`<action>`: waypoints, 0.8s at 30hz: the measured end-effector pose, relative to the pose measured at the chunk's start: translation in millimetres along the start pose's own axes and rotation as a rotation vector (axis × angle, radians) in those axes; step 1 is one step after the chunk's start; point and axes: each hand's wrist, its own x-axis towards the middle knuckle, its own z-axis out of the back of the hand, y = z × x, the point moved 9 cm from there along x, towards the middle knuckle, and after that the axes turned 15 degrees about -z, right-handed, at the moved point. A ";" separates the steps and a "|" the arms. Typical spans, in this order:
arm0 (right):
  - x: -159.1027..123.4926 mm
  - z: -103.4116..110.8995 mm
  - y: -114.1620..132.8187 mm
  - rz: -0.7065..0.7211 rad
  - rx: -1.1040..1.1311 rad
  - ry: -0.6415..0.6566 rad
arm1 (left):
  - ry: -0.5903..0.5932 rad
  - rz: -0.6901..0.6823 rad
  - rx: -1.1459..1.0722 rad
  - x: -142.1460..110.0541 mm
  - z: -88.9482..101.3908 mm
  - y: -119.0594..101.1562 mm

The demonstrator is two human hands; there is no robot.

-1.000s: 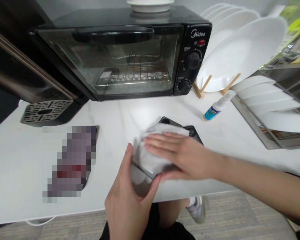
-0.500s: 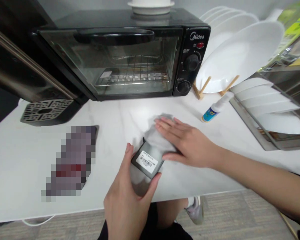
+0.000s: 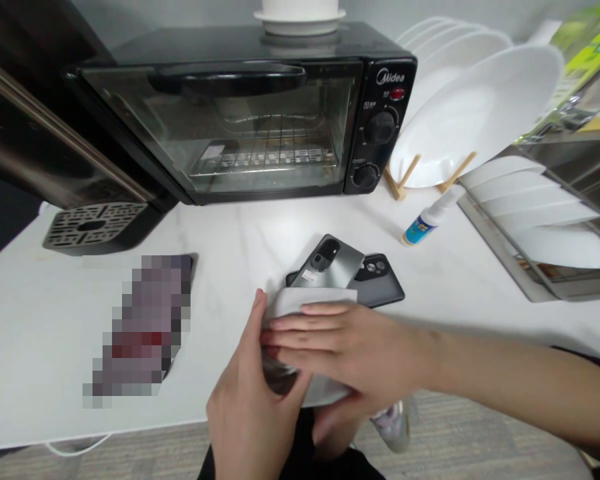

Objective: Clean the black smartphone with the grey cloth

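My left hand grips a dark phone at the table's front edge, and its back is almost entirely hidden. My right hand lies flat across a white cloth, pressing the cloth around that phone. Just beyond my fingers, a silver-grey smartphone with a dark camera module overlaps a black smartphone. Both lie back up on the white table, and the cloth's upper edge touches them.
A black Midea toaster oven stands behind. A pixelated object lies to the left, beside a black vented tray. To the right are a small spray bottle and a rack of white plates.
The cloth has moved from the table onto the phone in my left hand, uncovering the two phones. My right hand has moved towards me, and the barcode label is now hidden.
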 end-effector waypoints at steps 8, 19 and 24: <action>0.5 11.4 -33.0 -0.232 -0.078 -0.112 | -0.006 0.022 0.000 0.2 -0.1 -1.1; 1.4 12.3 -33.5 -0.248 -0.055 -0.118 | 0.005 0.024 0.016 2.7 -0.1 -2.8; 2.8 -1.0 -4.9 -0.018 0.011 0.020 | 0.020 0.073 -0.010 2.1 0.7 -1.4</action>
